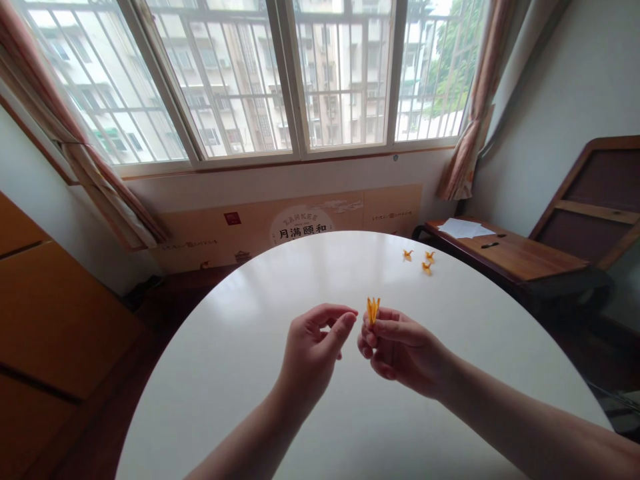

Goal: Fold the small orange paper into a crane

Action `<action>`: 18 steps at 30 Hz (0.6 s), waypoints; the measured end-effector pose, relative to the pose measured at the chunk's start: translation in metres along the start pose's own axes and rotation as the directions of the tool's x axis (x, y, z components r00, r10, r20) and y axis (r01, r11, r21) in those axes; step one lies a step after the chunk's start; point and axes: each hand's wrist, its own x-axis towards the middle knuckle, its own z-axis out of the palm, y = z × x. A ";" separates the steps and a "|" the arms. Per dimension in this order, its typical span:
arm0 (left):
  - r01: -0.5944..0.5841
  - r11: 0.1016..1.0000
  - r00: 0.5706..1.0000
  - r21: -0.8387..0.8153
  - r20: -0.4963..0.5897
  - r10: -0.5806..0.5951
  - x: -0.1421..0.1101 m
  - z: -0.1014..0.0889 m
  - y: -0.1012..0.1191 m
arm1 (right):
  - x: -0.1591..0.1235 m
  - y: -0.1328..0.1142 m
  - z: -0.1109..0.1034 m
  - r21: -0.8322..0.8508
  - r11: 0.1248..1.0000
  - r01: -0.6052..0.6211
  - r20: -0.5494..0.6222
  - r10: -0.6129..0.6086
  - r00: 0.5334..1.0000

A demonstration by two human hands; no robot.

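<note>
Head view: the right hand's [404,341] grip holds an orange folded strip piece [373,312], narrow points upward, above the worktop [220,380], well in from its curved far edge. The left hand's [311,341] grip is narrow, fingertips just beside the piece. Three small orange figures [427,269] stand near the worktop's far right edge.

Daylight from overexposed window [260,80], pale glare on white tabletop [240,287], dim sides, wide-angle edge distortion

3 orange birds [427,268], 1 folded orange pc. [373,316], 2 hands [313,343], 1 wht. table [225,400], 2 curtains [463,157].
</note>
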 end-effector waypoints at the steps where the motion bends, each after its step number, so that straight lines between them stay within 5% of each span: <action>1: -0.040 0.999 0.999 0.026 0.011 0.040 -0.001 0.000 0.002 | 0.000 0.000 0.000 -0.015 1.000 -0.002 0.024 0.002 1.000; 8: -0.336 0.922 0.940 0.192 0.120 0.318 -0.009 -0.005 0.008 | 0.002 0.000 0.000 -0.282 0.953 0.112 0.102 -0.087 0.991; 18: -0.466 0.812 0.883 0.351 0.138 0.448 -0.004 -0.008 0.003 | 0.007 0.004 -0.009 -0.479 0.841 0.252 0.033 -0.269 0.962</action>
